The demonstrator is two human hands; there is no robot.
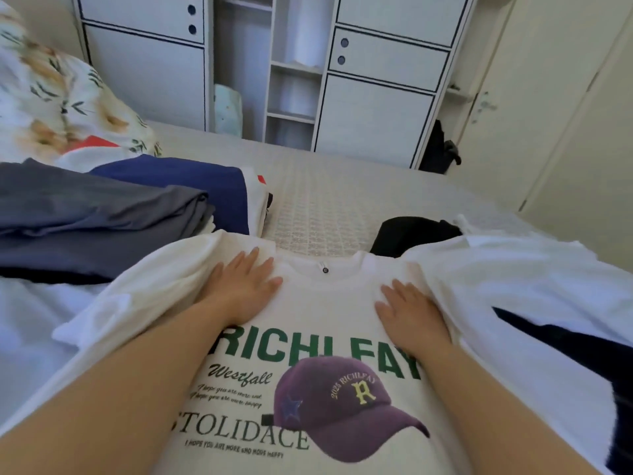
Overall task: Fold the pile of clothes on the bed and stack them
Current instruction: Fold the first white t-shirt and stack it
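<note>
A white T-shirt with green lettering and a purple cap print lies front up on the bed, collar away from me. My left hand rests flat on its left shoulder with straight fingers. My right hand lies flat on its right shoulder. At the left stands a stack of folded clothes: a grey garment on top, a navy one behind it. A black garment lies beyond the collar on the right. A white garment with dark patches lies spread at the right.
The bed's textured white cover shows beyond the shirt. A floral duvet is bunched at the far left. A white wardrobe with an open middle section stands past the bed, a door to its right.
</note>
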